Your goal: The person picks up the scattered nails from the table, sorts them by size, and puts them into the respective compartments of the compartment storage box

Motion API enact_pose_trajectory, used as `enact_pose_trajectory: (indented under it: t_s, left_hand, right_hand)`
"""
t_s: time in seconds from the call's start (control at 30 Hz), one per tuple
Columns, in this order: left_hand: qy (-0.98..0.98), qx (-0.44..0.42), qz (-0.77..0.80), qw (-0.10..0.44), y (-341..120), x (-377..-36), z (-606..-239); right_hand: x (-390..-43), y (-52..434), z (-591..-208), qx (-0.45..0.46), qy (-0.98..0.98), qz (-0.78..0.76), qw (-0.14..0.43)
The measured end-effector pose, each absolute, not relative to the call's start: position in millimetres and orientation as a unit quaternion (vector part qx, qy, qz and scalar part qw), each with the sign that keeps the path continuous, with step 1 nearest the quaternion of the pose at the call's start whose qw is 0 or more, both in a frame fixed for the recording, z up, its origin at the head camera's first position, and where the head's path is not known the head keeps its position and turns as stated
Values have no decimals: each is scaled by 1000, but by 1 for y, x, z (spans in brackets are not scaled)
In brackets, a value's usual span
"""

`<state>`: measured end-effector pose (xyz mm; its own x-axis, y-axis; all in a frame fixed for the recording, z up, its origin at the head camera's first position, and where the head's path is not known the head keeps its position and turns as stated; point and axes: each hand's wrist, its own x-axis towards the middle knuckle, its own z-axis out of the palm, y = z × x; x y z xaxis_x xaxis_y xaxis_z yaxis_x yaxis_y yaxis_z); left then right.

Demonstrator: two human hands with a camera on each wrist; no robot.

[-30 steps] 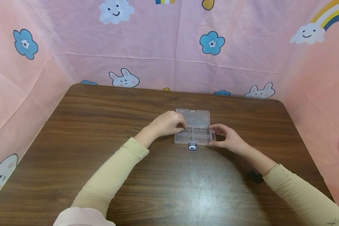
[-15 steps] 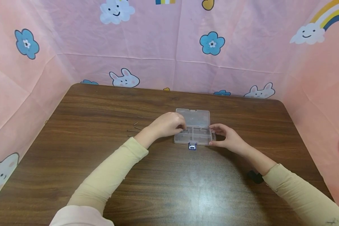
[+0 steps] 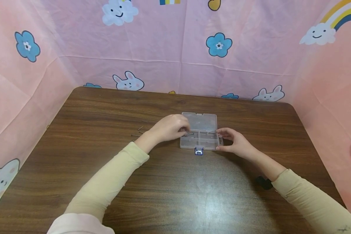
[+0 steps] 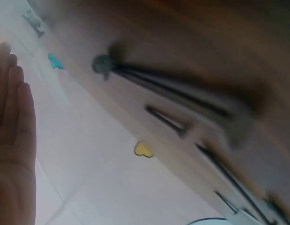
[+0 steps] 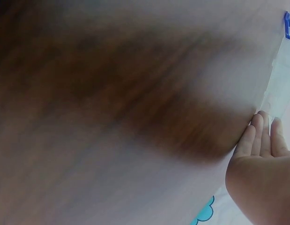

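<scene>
Several nails (image 4: 166, 121) show close only from left wrist.

Dark wooden table (image 3: 175, 195) with clear compartment box (image 3: 201, 136) (lid open), loose nails (image 3: 138, 131).

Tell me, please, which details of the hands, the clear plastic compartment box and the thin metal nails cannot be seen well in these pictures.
- Left hand fingertips: head view, curled under the hand, so the grip on a thin metal nail is unclear.
- Clear plastic compartment box contents: head view, too small.
- Loose nails on the brown wooden table: left wrist view, blurred, cut off by the edge; number unsure.
- Right hand: right wrist view, blurred, cut off; box barely visible.
</scene>
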<state>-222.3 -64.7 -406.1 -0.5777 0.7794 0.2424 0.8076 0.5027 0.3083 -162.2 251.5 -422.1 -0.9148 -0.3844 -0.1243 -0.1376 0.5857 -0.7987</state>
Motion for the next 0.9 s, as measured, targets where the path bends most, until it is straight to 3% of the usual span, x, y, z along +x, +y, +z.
enact_pose_trajectory:
  t_s: [0.23,0.9]
  left_hand:
    - [-874,-440,-202,51,-82,-225,-407]
    - [-901,-379,-210,-5,-118,-226,-405]
  right_hand:
    - [-162,252,-423,-147,880,-430,142]
    - [-161,252,-422,-148,880,-427,143]
